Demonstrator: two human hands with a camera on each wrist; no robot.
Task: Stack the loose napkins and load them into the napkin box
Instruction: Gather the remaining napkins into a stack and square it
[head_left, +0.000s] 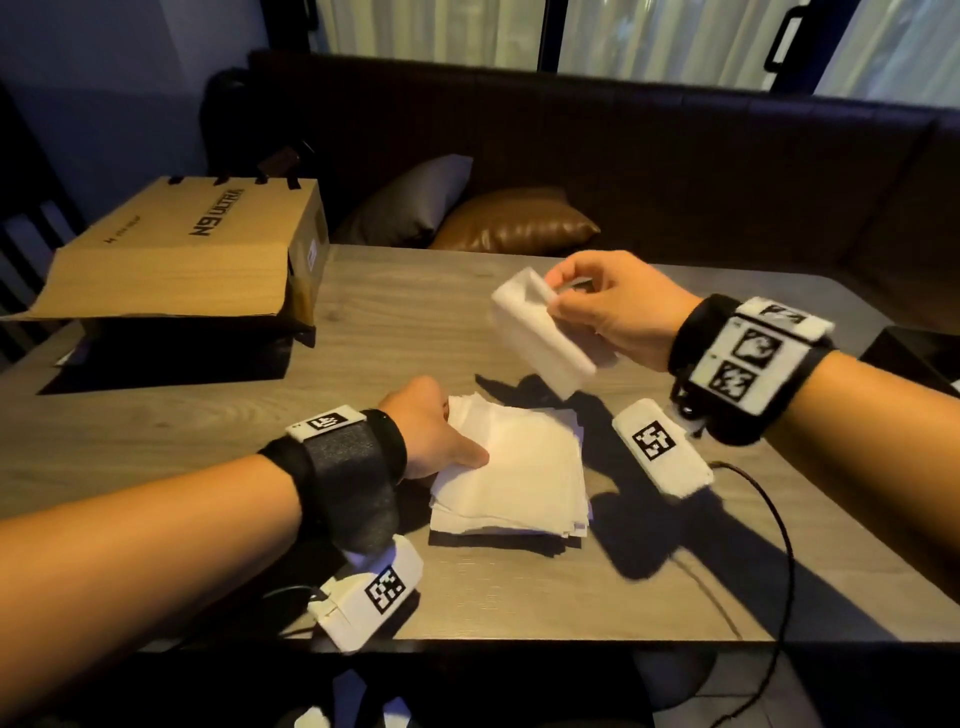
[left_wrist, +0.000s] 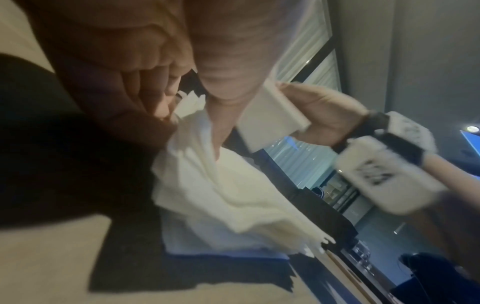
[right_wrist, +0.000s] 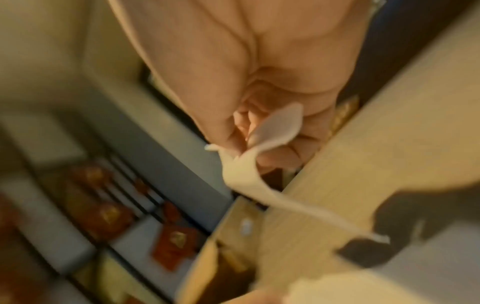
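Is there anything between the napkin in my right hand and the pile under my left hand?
Nothing visible: the napkin in the right hand hangs above the pile, which the left hand holds by its near-left edge.

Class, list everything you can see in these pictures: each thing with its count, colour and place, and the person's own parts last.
Napkin stack: one pile, white, table centre.
Single napkin: one, white, held above the table.
Paper bag: one, brown, lying flat, table's far left.
Table: one, grey-brown wood.
Cushions: two, grey and brown, on the dark sofa behind.
Cable: one, black, table's right.
Left hand: rests on the stack's left edge.
Right hand: pinches the single napkin.
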